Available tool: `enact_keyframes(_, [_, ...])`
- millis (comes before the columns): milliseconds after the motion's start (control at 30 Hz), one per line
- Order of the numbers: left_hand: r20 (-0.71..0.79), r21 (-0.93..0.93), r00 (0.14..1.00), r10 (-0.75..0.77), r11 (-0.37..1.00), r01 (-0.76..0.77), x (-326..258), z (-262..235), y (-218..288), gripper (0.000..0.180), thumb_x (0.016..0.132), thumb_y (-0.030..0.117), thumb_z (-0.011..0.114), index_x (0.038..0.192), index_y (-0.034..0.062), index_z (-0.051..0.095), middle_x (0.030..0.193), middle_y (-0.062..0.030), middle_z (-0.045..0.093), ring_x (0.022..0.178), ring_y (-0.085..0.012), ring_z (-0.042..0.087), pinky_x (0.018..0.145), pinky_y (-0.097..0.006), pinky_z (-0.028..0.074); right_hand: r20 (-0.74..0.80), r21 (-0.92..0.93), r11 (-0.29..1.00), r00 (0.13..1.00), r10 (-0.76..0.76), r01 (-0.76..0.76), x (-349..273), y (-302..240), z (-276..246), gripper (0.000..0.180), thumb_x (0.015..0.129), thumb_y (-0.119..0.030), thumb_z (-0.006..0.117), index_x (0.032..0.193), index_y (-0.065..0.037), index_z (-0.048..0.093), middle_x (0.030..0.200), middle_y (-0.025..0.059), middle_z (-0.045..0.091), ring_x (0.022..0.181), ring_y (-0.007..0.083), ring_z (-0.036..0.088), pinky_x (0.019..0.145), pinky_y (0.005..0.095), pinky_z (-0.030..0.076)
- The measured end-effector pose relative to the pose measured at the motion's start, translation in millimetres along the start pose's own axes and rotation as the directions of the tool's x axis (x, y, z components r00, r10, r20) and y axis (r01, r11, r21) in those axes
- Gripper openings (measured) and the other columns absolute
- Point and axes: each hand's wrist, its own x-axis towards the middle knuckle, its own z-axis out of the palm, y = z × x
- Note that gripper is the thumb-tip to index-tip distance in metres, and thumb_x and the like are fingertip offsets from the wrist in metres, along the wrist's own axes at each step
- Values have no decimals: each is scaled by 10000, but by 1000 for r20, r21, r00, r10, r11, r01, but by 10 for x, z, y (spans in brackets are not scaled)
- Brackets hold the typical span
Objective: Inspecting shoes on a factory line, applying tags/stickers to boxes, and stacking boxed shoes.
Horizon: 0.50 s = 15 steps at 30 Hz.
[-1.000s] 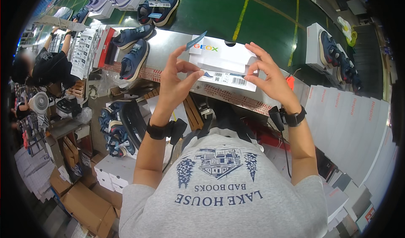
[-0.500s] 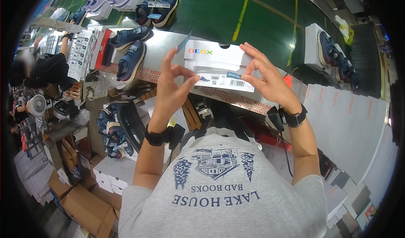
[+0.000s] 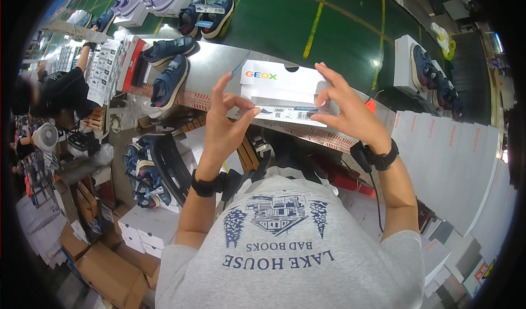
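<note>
A white shoebox (image 3: pixel 298 83) with a coloured logo stands on the metal bench edge before me. Along its near end lies a printed label strip (image 3: pixel 285 113) with a small shoe picture and barcodes. My left hand (image 3: pixel 227 125) pinches the strip's left end between thumb and forefinger. Beside a raised left finger a blue paper tag (image 3: pixel 239 67) sticks up. My right hand (image 3: pixel 350 112) has its thumb on the strip's right end, the other fingers bent along the box's right side. Whether the strip is fully stuck to the box I cannot tell.
Left of the box, a pair of navy shoes (image 3: pixel 170 81) sits on the metal bench (image 3: pixel 211 70). More shoes and boxes ride on the green belt (image 3: pixel 274 13). Stacked white boxes (image 3: pixel 444 161) fill the right side. A black tray (image 3: pixel 167 161) and more shoes are lower left.
The box and label strip have come slightly down toward me, and the box top shows more. My right thumb has shifted down along the strip's right end.
</note>
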Motion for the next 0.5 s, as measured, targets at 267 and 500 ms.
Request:
enact_keyframes(267, [35, -70, 998, -47, 996, 50, 23, -26, 17, 797, 862, -36, 744, 1503, 23, 275, 901, -61, 684, 867, -112, 651, 853, -272, 501, 16, 54, 998, 1000, 12, -13, 19, 45, 35, 219, 867, -126, 775, 818, -47, 577, 1639, 183, 303, 1547, 376, 203, 1227, 449, 246])
enact_keyframes(500, [65, -103, 986, -151, 982, 157, 52, -41, 101, 787, 864, -24, 752, 1492, 27, 280, 908, -69, 688, 870, -117, 657, 866, -271, 511, 43, 88, 995, 998, 47, -51, 52, 58, -33, 205, 918, -146, 722, 840, -31, 570, 1636, 204, 303, 1544, 371, 219, 1100, 403, 406])
